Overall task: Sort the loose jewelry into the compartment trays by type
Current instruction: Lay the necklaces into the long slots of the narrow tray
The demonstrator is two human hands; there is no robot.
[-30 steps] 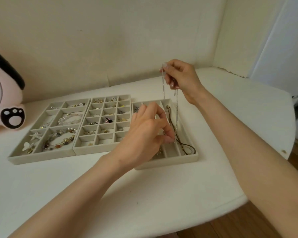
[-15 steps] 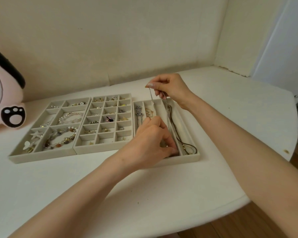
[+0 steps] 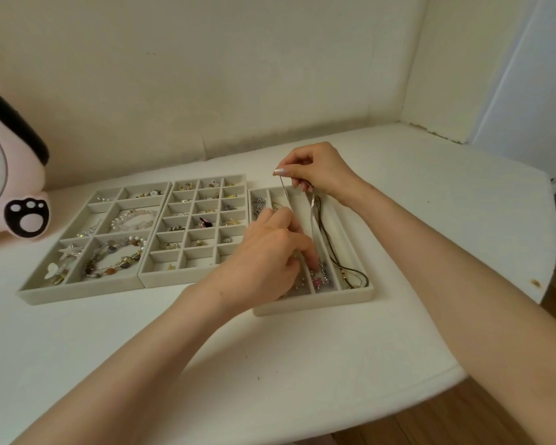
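Observation:
Three grey compartment trays stand side by side on the white table. My right hand [image 3: 318,170] pinches the top of a thin silver chain necklace [image 3: 312,216] just above the far end of the right tray [image 3: 312,301]. The chain's two strands run down into a long slot of that tray. My left hand [image 3: 270,255] hovers over the tray's near part, its fingertips pinching the chain's lower end by a small pink pendant [image 3: 318,281]. A dark cord necklace [image 3: 337,252] lies in the slot to the right.
The left tray [image 3: 77,292] holds beaded bracelets and charms. The middle tray [image 3: 170,281] has many small cells with earrings and rings. A pink fan with a paw print [image 3: 13,194] stands at the far left. Walls close the back and right; the table edge drops at right.
My right hand has come down from high above the tray to just over its far end, lowering the chain into the slot. My left hand has stayed at the chain's lower end.

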